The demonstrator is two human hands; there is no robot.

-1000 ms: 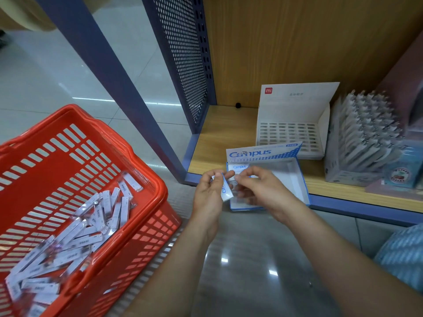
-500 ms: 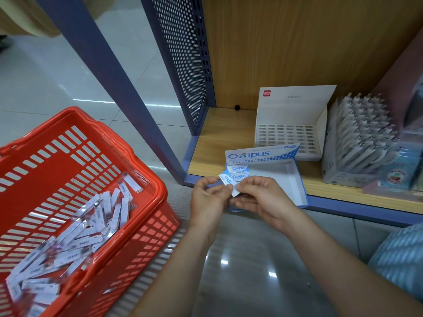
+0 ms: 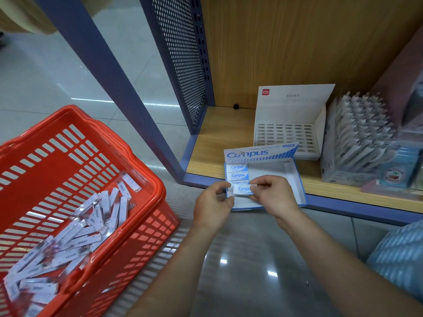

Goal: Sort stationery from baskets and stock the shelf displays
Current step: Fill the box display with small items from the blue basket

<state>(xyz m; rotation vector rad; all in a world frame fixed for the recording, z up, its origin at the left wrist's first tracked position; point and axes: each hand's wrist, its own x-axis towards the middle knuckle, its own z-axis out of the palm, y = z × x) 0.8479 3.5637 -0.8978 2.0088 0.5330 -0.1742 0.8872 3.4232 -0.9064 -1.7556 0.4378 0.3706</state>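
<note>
Near left, red basket [image 3: 150, 179] on the floor, holding loose white strip packs [image 3: 91, 225]. Just right of it, left hand [image 3: 211, 203] and right hand [image 3: 273, 195], each grip pinching one end of a Campus eraser [image 3: 244, 189], held flat over the near-left part of the open Campus box [image 3: 297, 179]. The box sits on the shelf [image 3: 212, 143] front edge, with two erasers [image 3: 237, 171] stacked in its far-left corner. Farther back is a white slotted display box [image 3: 290, 106], with a pen display [image 3: 357, 138] to its right.

Glossy tiled floor [image 3: 57, 72]; perforated blue panel [image 3: 180, 53]; striped blue garment [image 3: 398, 255] lower right
</note>
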